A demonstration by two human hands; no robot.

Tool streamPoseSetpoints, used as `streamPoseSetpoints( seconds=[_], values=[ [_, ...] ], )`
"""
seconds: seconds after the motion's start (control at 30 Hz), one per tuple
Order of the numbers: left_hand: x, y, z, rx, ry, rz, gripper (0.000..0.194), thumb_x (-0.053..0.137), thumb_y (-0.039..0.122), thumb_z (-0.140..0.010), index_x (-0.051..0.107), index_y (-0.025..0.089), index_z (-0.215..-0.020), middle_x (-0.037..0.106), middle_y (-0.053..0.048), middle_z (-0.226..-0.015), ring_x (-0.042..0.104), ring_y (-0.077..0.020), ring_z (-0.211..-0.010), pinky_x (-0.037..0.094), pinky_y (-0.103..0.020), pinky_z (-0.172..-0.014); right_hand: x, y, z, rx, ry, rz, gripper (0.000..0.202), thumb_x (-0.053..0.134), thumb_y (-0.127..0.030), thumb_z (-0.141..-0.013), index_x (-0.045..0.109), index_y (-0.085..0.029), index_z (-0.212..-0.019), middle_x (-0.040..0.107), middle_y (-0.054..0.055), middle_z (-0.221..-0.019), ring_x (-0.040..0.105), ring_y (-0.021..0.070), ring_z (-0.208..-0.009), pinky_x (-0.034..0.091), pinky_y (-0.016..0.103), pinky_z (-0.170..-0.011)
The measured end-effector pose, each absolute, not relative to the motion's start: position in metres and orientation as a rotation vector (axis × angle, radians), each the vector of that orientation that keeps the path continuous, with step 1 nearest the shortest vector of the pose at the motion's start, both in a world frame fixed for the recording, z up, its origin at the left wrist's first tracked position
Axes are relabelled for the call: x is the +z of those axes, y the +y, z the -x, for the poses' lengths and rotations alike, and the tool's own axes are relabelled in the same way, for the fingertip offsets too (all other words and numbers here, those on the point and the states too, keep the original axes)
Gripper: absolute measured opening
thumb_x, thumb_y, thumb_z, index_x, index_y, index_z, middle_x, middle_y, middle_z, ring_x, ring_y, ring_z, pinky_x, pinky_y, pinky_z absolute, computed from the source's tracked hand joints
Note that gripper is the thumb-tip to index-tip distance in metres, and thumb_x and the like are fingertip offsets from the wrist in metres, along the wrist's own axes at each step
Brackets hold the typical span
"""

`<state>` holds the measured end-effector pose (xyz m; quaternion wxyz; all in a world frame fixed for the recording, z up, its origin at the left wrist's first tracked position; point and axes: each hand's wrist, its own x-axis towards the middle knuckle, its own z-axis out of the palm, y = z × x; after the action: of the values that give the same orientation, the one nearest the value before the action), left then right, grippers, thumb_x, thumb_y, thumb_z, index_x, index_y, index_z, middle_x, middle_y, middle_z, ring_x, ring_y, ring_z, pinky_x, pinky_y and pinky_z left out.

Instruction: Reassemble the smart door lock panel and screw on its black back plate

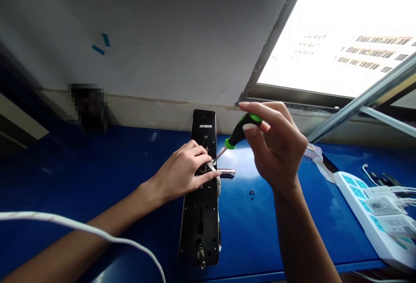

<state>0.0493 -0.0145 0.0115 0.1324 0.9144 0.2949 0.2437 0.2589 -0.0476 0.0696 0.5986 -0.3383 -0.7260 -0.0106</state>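
My right hand (279,140) is closed around the handle of a green and black screwdriver (242,130), its shaft slanting down to the left. The tip meets a small pale part on a long black metal plate (199,213), close to the fingers of my left hand (185,168). My left hand rests across the plate, thumb and forefinger closed about a small pale flat piece (211,167), partly hidden by the fingers. Holes, a label reading CE 16 and a metal fitting (201,256) show on the plate. A shiny cylinder (229,173) juts out at its right side.
Several tiny black screws (251,194) lie on the blue table (136,161) right of the plate. A white power strip (354,205) with chargers stands at the right. A white cable (81,226) crosses the lower left. Behind are a wall (162,36) and a window (341,23).
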Motion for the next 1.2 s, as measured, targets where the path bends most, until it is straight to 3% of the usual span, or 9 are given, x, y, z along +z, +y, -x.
streamPoseSetpoints(
  seconds=[0.1,0.27,0.47,0.7,0.9,1.03,1.2],
  values=[
    [0.012,-0.015,-0.049,0.700,0.854,-2.650,0.030,0.069,0.045,-0.098,0.077,0.016,-0.105,0.073,-0.009,-0.107,0.060,-0.0257,-0.104,0.055,-0.043,-0.092,0.070,-0.049,-0.257,0.139,-1.783,0.771,0.047,0.056,-0.018,-0.102,0.059,-0.034,-0.146,0.069,0.005,-0.138,0.071,0.0257,-0.120,0.068,0.048,-0.091],
    [0.013,-0.016,-0.049,0.691,0.859,-2.669,0.030,0.068,0.045,-0.099,0.077,0.016,-0.106,0.073,-0.009,-0.107,0.060,-0.0258,-0.104,0.055,-0.042,-0.092,0.063,-0.045,-0.255,0.003,-1.678,0.775,0.047,0.081,-0.018,-0.086,0.070,-0.035,-0.128,0.074,0.002,-0.118,0.074,0.0232,-0.103,0.070,0.040,-0.079],
    [0.018,-0.021,-0.053,0.668,0.921,-2.687,0.032,0.068,0.046,-0.098,0.077,0.017,-0.109,0.074,-0.010,-0.110,0.057,-0.0291,-0.111,0.054,-0.047,-0.095,0.052,-0.047,-0.256,0.096,-1.727,0.782,0.068,0.075,-0.010,-0.087,0.052,-0.033,-0.147,0.073,0.003,-0.112,0.078,0.0228,-0.098,0.070,0.040,-0.083],
    [0.022,-0.034,-0.074,0.792,0.756,-2.806,0.027,0.068,0.037,-0.100,0.076,0.015,-0.114,0.073,-0.011,-0.114,0.055,-0.0301,-0.118,0.055,-0.046,-0.098,0.050,-0.075,-0.290,-0.144,-1.585,0.837,0.069,0.081,-0.008,-0.079,0.058,-0.031,-0.140,0.071,0.003,-0.118,0.078,0.0204,-0.085,0.070,0.039,-0.073],
    [0.013,-0.044,-0.117,0.370,0.457,-3.032,0.022,0.068,0.035,-0.099,0.077,0.016,-0.104,0.075,-0.010,-0.105,0.059,-0.0320,-0.115,0.055,-0.046,-0.095,0.032,-0.108,-0.325,-0.109,-1.634,1.160,0.061,0.080,-0.016,-0.083,0.060,-0.031,-0.138,0.077,-0.001,-0.098,0.075,0.0182,-0.078,0.067,0.038,-0.073],
    [0.000,-0.050,-0.141,0.105,0.361,-3.128,0.022,0.070,0.037,-0.097,0.076,0.016,-0.094,0.073,-0.010,-0.096,0.063,-0.0328,-0.107,0.054,-0.045,-0.085,0.015,-0.119,-0.338,-0.045,-1.623,1.236,0.057,0.078,-0.018,-0.086,0.060,-0.031,-0.139,0.078,0.000,-0.104,0.076,0.0172,-0.080,0.067,0.038,-0.077],
    [-0.009,-0.053,-0.153,0.110,0.376,-3.183,0.022,0.073,0.038,-0.093,0.074,0.017,-0.086,0.072,-0.011,-0.091,0.063,-0.0317,-0.094,0.050,-0.042,-0.071,-0.003,-0.119,-0.341,0.016,-1.602,1.227,0.053,0.078,-0.021,-0.087,0.060,-0.031,-0.136,0.077,0.000,-0.103,0.076,0.0165,-0.080,0.067,0.036,-0.077]
  ],
)
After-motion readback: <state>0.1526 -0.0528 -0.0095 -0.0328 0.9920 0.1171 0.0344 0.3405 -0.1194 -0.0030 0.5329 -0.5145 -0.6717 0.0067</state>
